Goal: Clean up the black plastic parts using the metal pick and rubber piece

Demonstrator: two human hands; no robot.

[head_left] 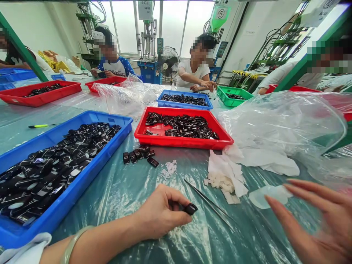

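Room: machines (148, 42) and a fan (168, 63) are standing before bright windows; a co-worker in a white shirt (194, 71) and another in a blue-and-white top (115, 66) are occupying the far side.
Table (121, 194): glossy plastic is covering the green top.
Left hand (162, 212): thumb and fingers are pinching a small black piece (190, 209), near the tweezers.
Right hand (321, 220): blurred; thumb and fingers are standing well apart by a pale translucent piece (262, 198); cannot tell if they are touching it.
Tweezers (195, 189): lying aslant between the hands.
Blue tray (108, 150): sitting at left, holding a heap of black pieces.
Red tray (181, 142): sitting ahead, holding more of them.
Loose black pieces (133, 157): lying in a small group just before the red tray.
White scraps (169, 169): lying beside that group.
Right side: white tissue (227, 172) and clear plastic bag (280, 121) are lying crumpled.
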